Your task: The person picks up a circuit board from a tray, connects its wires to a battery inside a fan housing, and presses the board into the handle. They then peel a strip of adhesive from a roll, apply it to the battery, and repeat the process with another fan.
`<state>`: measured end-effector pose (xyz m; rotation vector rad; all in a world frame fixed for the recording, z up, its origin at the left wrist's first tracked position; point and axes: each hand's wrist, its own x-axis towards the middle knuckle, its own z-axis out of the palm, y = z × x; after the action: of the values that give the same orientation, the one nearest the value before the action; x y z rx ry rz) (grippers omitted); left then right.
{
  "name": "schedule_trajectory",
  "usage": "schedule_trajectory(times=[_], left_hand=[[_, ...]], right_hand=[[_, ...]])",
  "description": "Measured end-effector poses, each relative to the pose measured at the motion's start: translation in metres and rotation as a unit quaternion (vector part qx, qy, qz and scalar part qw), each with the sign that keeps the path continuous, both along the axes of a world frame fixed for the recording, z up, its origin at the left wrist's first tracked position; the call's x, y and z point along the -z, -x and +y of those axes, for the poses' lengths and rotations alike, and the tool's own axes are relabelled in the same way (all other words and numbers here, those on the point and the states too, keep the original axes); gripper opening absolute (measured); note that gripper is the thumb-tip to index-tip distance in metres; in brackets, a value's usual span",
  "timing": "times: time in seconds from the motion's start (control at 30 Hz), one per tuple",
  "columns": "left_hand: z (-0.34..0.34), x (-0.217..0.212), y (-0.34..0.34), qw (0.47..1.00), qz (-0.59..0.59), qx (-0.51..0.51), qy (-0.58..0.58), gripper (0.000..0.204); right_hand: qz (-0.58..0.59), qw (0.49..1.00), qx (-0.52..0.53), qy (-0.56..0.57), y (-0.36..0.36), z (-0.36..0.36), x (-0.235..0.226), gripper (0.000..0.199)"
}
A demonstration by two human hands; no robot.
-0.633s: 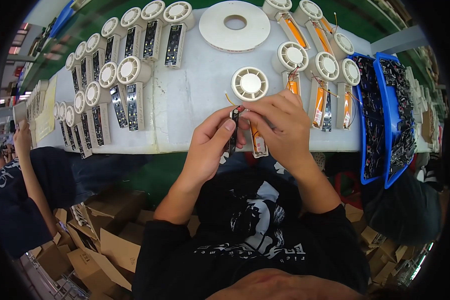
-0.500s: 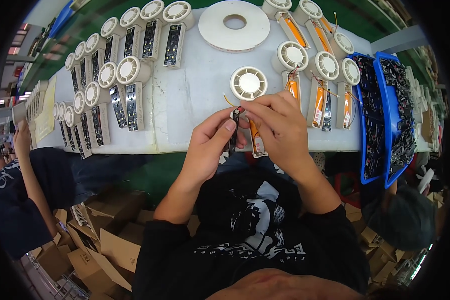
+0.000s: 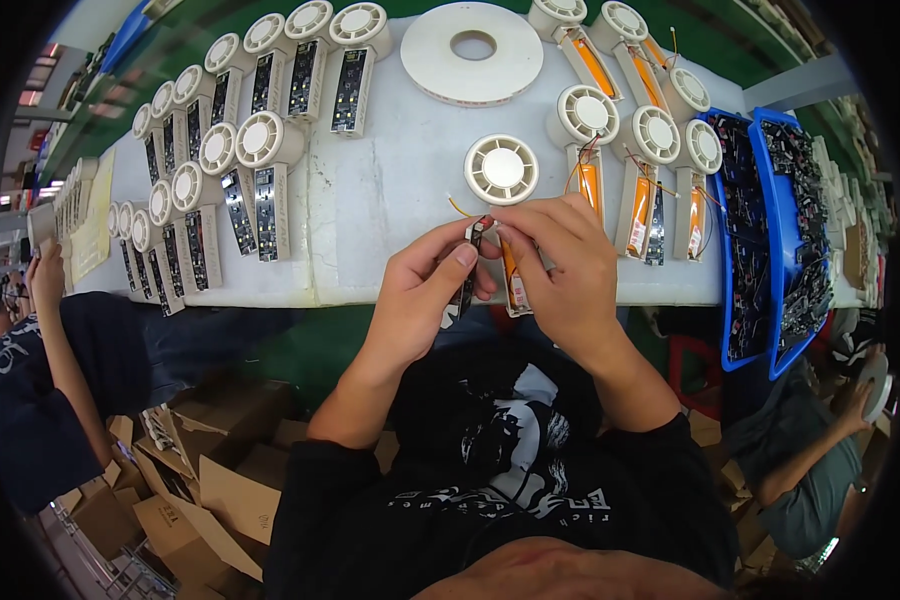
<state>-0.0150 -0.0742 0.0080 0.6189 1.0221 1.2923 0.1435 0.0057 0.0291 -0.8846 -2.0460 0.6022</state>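
Observation:
My left hand (image 3: 418, 275) is closed on a narrow black circuit board (image 3: 466, 282), gripped between thumb and fingers and standing nearly on end. At the board's upper end, the fingertips of my right hand (image 3: 570, 268) pinch a thin wire with a small pale plug (image 3: 494, 226). Whether the plug is seated in the board cannot be made out. Just beyond my hands lies a white handheld fan (image 3: 501, 170), its handle toward me and partly covered by my right hand. An orange battery (image 3: 515, 280) shows in that handle. A yellow wire (image 3: 458, 207) sticks out left of it.
Fans with boards fitted (image 3: 265, 210) stand in rows at left; fans with bare orange batteries (image 3: 638, 205) lie at right. A large white tape roll (image 3: 473, 52) is at the back. Blue trays (image 3: 776, 290) hold black boards. Cardboard boxes (image 3: 235, 500) and co-workers are on both sides.
My hands stay almost in place, with the board's top and the wire plug now close together. At right, a co-worker's arm holding a round pale roll has come into view.

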Motion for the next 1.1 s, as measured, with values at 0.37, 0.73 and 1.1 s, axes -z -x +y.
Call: schedule_trajectory(times=[0.37,0.73,1.1], left_hand=[[0.0,0.001,0.0,1.0,-0.004,0.001,-0.006,0.035],[0.004,-0.003,0.01,0.997,0.061,0.036,0.002,0.033],[0.017,-0.005,0.044,0.977,0.112,0.181,0.0,0.026]], right_hand=[[-0.01,0.996,0.016,-0.082,0.001,0.0,0.005,0.022],[-0.009,0.996,-0.051,-0.077,-0.006,0.016,0.004,0.023],[-0.086,0.975,-0.189,-0.079,-0.014,0.036,-0.007,0.023]])
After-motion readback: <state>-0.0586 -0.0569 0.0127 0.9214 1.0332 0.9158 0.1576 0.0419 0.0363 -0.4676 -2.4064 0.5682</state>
